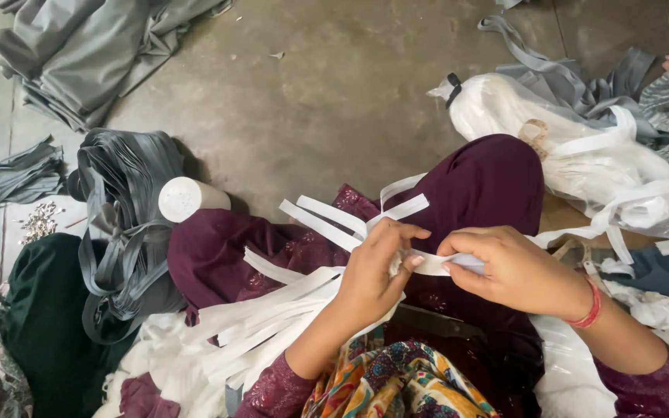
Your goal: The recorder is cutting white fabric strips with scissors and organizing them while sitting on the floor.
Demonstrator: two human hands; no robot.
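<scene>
My left hand (377, 267) and my right hand (509, 267) meet above my lap, both pinching the same white elastic strip (435, 265) between fingers and thumbs. Several more white strips (327, 220) fan out from my left hand toward the upper left, and a loose bundle of white strips (261, 321) lies across my left forearm and lap. A red band circles my right wrist. My knees are covered in dark maroon cloth (489, 182).
A bundle of grey straps (121, 224) with a white cylinder (183, 197) lies at left, a grey cloth pile (87, 46) at top left. A clear plastic bag of white material (574, 155) sits at right. Small metal pieces (40, 220) lie on the concrete floor (327, 93).
</scene>
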